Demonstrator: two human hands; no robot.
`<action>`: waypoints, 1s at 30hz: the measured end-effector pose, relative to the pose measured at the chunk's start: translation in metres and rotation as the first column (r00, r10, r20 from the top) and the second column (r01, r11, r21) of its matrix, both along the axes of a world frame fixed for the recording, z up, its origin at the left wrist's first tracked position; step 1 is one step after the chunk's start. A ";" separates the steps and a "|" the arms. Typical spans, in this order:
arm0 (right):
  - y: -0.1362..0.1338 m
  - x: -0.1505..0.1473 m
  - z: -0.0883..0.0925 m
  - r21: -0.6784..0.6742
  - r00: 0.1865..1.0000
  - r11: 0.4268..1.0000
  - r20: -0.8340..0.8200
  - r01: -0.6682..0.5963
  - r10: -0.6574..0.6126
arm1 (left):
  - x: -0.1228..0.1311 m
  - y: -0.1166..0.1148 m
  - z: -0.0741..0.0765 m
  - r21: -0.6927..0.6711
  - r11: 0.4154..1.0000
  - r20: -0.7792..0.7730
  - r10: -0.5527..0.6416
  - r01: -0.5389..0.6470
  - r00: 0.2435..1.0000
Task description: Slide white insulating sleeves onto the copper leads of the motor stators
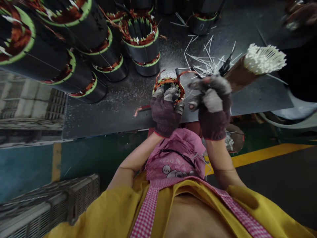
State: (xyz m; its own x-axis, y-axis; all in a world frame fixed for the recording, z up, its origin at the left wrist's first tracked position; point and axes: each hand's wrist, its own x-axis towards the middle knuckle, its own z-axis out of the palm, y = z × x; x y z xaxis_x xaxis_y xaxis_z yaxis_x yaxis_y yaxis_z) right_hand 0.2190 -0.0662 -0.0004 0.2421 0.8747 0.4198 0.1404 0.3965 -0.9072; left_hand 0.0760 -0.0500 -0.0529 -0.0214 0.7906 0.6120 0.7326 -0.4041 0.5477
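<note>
Gripping the copper-wound ring (pixel 182 92) with my left fingers (pixel 171 94), I couldn't tell if my curled right fingers (pixel 213 100) held anything. Behind them ran the table edge (pixel 116 132), leftward open tabletop (pixel 109 115); ahead, white strips (pixel 203 62), a bundle (pixel 264 59) and stacked cores (pixel 146 53) crowded.

Head view: from the wearer's head, facing forward and steeply down over the bench (pixel 119 109)
Bench's near edge: crosses the picture around mid-height, both near corners inside the view
Left hand (pixel 165 110) and right hand (pixel 214 105): near the centre, by the bench's near edge, seen from above and behind
Yellow shirt (pixel 114 208): closest to the lens, spreading along the bottom
Black cylinders (pixel 142 52): seen from above, toward the near left corner, tops looming nearer the lens than their bases
Floor (pixel 27 165): lower, past the near left corner
</note>
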 end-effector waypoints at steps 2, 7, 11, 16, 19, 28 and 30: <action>-0.008 0.006 0.004 0.147 0.986 0.988 0.153 0.041 -0.064 | 0.015 -0.015 -0.003 0.066 0.997 0.095 0.039 -0.046 0.995; -0.004 0.013 -0.019 -0.006 0.874 0.992 0.472 -0.124 0.112 | 0.007 -0.040 0.001 0.034 0.998 0.115 -0.050 0.046 0.992; 0.009 0.013 -0.038 0.022 0.910 0.991 0.400 -0.130 0.110 | -0.041 -0.003 0.026 -0.045 0.941 -0.135 -0.338 0.335 0.931; 0.017 0.012 -0.043 0.059 0.931 0.988 0.348 -0.143 0.113 | -0.084 0.067 0.043 -0.236 0.739 -0.327 -0.671 0.631 0.665; 0.014 0.011 -0.044 0.053 0.930 0.987 0.347 -0.151 0.123 | -0.088 0.075 0.025 -0.218 0.708 -0.297 -0.704 0.672 0.646; 0.025 0.091 -0.066 0.115 0.851 0.862 0.141 0.493 -0.506 | -0.069 0.036 -0.021 0.204 0.902 -0.224 -0.336 0.381 0.915; 0.039 0.125 -0.070 0.114 0.733 0.736 0.076 0.668 -0.676 | -0.067 0.035 -0.023 0.243 0.906 -0.260 -0.284 0.347 0.923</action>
State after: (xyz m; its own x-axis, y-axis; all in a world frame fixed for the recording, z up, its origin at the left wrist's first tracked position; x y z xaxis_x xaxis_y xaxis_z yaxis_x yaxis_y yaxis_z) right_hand 0.3443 -0.0273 -0.0700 0.7054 0.4660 0.5342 0.4883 0.2268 -0.8427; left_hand 0.0089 -0.0152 -0.0757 0.3566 0.5298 0.7695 0.6268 -0.7464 0.2235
